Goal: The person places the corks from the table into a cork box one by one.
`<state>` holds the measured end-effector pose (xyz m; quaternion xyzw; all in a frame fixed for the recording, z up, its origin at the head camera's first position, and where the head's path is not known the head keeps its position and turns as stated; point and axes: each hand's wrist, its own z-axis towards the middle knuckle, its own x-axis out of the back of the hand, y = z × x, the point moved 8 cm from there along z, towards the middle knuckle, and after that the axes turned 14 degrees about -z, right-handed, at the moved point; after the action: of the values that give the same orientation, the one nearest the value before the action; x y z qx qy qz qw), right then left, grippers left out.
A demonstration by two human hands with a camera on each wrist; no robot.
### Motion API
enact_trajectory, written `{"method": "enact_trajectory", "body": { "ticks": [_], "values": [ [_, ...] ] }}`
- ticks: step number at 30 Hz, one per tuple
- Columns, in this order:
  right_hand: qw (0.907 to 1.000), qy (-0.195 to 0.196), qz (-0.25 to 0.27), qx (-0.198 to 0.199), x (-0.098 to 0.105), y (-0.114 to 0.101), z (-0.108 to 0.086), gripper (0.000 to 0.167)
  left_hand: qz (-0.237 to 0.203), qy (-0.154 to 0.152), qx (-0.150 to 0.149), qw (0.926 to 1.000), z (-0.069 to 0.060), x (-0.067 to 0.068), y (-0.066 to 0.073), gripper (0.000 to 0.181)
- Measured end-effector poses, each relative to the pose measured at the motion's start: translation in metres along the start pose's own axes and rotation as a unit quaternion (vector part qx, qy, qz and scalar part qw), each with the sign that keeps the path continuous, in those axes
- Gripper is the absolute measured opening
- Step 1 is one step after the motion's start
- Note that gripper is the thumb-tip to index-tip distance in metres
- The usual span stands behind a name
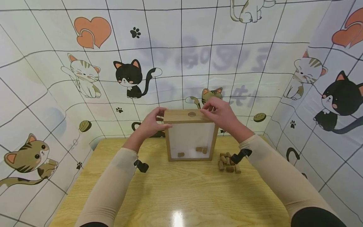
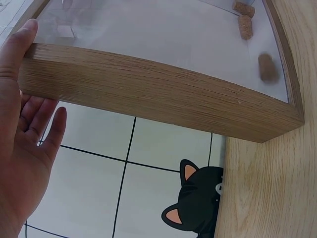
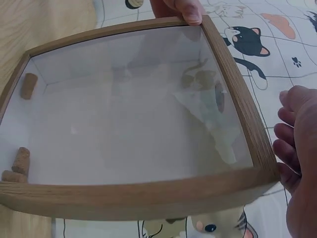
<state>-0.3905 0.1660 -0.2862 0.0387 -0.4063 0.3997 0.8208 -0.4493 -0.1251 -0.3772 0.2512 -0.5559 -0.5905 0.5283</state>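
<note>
Head view: wooden table [image 1: 170, 192], patterned walls [image 1: 181, 60], left hand [image 1: 150, 123] pinching box [image 1: 191, 137], right hand [image 1: 220, 113] of unclear grip.

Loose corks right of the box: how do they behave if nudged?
The loose corks may roll sideways, given their cylindrical shape. They're likely light and grippy, judging by the grainy surface of similar corks inside the box. Nudging one may shift neighbours, since they lie bunched.

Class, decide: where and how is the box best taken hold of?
Probably by the upper sides of the box, from left and right, thumbs in front, fingers behind. It stands upright and is shallow enough to span, as the left hand does at its top left corner. This also leaves the hole on top uncovered.
</note>
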Motion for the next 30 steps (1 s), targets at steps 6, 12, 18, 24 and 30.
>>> {"method": "enact_trajectory", "body": {
  "ticks": [6,12,18,24,30],
  "values": [
    [0.9987,0.047,0.018,-0.009,0.020,0.019,-0.035,0.011,-0.007,-0.003,-0.009,0.9999,0.001,-0.001,0.002,0.082],
    [0.9980,0.030,0.021,-0.052,0.023,0.041,-0.064,0.010,-0.002,-0.001,-0.003,1.0000,0.000,0.000,0.001,0.083],
    [0.9942,-0.033,0.013,-0.102,0.015,0.057,-0.096,0.005,-0.006,0.003,-0.001,1.0000,-0.002,0.001,0.000,0.085],
    [0.9849,-0.092,-0.003,-0.147,0.003,0.072,-0.138,0.005,-0.012,0.000,-0.002,0.9999,-0.001,0.001,-0.001,0.088],
    [0.9735,-0.140,-0.027,-0.179,-0.010,0.090,-0.183,0.013,-0.014,0.002,0.005,0.9999,0.000,0.000,-0.003,0.087]
  ]
}}
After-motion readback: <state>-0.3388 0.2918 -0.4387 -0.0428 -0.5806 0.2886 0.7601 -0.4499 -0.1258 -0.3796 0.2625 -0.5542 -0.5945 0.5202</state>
